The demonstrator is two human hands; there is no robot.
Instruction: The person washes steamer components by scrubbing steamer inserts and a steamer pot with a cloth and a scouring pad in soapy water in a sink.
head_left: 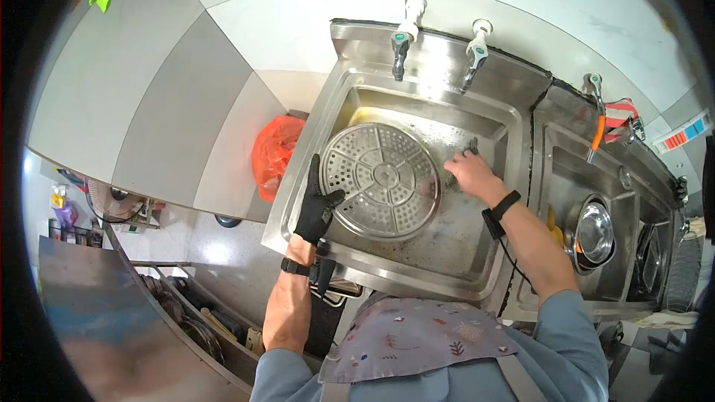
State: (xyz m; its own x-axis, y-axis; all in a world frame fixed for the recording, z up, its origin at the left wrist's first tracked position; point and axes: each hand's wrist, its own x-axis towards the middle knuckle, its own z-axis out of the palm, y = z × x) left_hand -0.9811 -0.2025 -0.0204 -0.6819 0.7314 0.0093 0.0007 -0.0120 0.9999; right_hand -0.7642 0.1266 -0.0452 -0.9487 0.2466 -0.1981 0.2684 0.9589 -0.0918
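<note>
A round perforated metal steamer rack (383, 216) is in the left part of a stainless steel sink basin (477, 283). My left hand (316, 212), in a black glove, is at the rack's left edge. Its thumb lies over the rim while the fingers run along the outside. To the right of the rack, my bare right hand (471, 173) reaches low into the basin with fingers curled. Something small and dark (472, 146) shows by its fingertips, too little visible to name. Dark specks and a yellowish stain mark the basin.
Two taps (400, 56) (474, 59) project over the basin's back edge. A red plastic bag (275, 155) sits left of the sink. On the right, a second sink holds metal bowls (596, 231) below a tap with an orange hose (598, 134).
</note>
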